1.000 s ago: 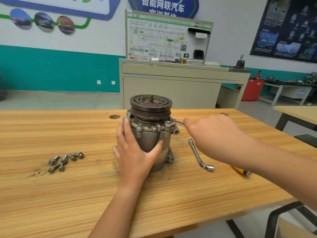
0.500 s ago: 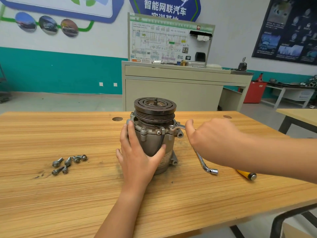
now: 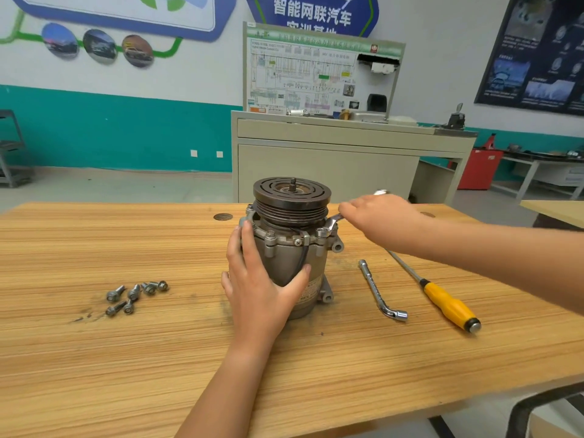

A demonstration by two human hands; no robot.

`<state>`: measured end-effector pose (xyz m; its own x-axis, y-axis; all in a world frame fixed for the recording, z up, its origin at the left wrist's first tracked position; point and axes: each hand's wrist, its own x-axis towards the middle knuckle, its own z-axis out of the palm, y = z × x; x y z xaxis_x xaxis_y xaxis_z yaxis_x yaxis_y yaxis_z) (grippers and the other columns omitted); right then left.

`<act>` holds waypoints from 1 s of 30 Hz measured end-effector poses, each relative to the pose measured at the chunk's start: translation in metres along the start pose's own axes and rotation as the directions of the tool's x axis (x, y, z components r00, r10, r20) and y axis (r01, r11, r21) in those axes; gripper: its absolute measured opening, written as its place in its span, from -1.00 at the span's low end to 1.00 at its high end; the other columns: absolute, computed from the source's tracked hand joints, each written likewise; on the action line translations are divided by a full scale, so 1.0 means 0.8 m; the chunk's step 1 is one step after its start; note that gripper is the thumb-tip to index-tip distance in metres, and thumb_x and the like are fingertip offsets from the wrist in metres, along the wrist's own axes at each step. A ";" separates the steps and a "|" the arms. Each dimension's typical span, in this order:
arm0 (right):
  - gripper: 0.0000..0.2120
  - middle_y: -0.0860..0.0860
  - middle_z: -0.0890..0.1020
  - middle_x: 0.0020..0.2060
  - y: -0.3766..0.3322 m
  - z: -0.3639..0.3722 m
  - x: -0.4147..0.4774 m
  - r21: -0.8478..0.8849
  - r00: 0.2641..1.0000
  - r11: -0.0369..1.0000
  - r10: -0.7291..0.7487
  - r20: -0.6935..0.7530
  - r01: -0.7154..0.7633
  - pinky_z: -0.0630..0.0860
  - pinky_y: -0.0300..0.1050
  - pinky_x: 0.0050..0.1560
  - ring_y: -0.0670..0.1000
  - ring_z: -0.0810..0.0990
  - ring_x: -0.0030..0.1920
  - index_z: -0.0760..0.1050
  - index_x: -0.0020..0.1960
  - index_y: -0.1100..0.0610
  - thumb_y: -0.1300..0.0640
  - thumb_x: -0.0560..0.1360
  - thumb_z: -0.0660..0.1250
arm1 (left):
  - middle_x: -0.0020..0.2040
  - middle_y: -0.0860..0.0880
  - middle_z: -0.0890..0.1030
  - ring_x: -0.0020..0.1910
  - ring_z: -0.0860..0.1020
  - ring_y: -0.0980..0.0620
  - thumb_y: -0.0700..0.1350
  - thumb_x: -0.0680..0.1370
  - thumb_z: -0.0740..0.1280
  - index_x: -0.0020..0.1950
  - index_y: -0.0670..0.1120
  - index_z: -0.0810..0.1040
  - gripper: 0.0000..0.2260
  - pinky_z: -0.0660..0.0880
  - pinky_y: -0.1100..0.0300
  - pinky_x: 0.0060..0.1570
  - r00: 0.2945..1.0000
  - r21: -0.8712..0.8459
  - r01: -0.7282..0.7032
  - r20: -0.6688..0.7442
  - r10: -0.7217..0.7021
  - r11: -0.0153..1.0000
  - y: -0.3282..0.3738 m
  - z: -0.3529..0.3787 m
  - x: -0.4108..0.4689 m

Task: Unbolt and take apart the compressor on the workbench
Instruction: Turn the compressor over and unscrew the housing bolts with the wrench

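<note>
The grey compressor stands upright on the wooden workbench, its dark grooved pulley on top. My left hand wraps around the front of its body, fingers on the left side and thumb on the right. My right hand grips a silver wrench whose head sits on a bolt at the compressor's right flange; the wrench's far end pokes out behind the hand. Several loose bolts lie to the left.
An L-shaped socket wrench and a yellow-handled screwdriver lie on the bench right of the compressor. A round hole sits in the bench top behind. A beige training cabinet stands beyond the bench.
My right hand has swung the wrench handle away from me, toward the back of the bench. The screwdriver it covered is now in plain sight. My left hand stays on the compressor.
</note>
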<state>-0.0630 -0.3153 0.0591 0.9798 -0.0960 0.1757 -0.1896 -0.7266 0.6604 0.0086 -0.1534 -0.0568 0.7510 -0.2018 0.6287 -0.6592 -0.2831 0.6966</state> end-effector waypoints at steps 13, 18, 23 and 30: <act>-0.94 -0.11 0.25 -0.55 -0.006 -0.023 -0.079 0.344 0.928 0.919 0.283 -0.243 -0.191 0.02 -0.27 -0.58 -0.12 0.19 -0.59 0.29 -0.07 0.10 0.16 0.57 0.16 | 0.49 -0.08 0.15 0.46 0.15 0.00 0.09 0.32 0.51 0.54 -0.08 0.04 -0.05 0.17 -0.12 0.34 1.000 -0.013 -0.021 -0.014 0.021 1.000 -0.005 0.001 0.002; -0.85 -0.06 0.35 -0.44 -0.014 -0.016 -0.085 0.239 0.953 0.923 0.285 0.102 -0.301 0.11 -0.17 -0.53 -0.06 0.32 -0.45 0.24 0.12 0.07 0.21 0.57 0.10 | 0.48 -0.09 0.17 0.45 0.16 0.00 0.09 0.31 0.51 0.54 -0.08 0.05 -0.05 0.18 -0.11 0.32 0.999 -0.007 -0.025 -0.024 0.025 1.000 -0.007 0.003 0.002; -0.69 -0.02 0.28 -0.44 -0.027 -0.038 -0.067 0.128 0.953 0.955 0.244 0.177 -0.268 0.13 -0.19 -0.54 -0.04 0.23 -0.48 0.26 0.22 0.19 0.37 0.50 0.08 | 0.48 -0.10 0.17 0.44 0.17 -0.01 0.10 0.31 0.51 0.54 -0.08 0.05 -0.05 0.19 -0.10 0.30 0.999 -0.008 -0.029 -0.031 0.028 1.000 -0.010 0.005 0.002; -0.86 -0.02 0.26 -0.41 -0.025 -0.054 -0.053 -0.019 0.964 0.991 0.137 0.227 -0.136 0.18 -0.20 -0.56 -0.04 0.24 -0.47 0.34 0.08 0.18 0.31 0.54 0.12 | 0.48 -0.08 0.16 0.45 0.16 0.00 0.11 0.31 0.50 0.54 -0.05 0.02 -0.04 0.18 -0.08 0.32 0.999 -0.019 -0.032 -0.029 0.031 0.999 -0.012 0.006 0.002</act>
<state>-0.1038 -0.2673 0.0703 0.9333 -0.3467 0.0936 -0.3223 -0.6937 0.6441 0.0159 -0.1557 -0.0642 0.7286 -0.1836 0.6599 -0.6834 -0.2591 0.6825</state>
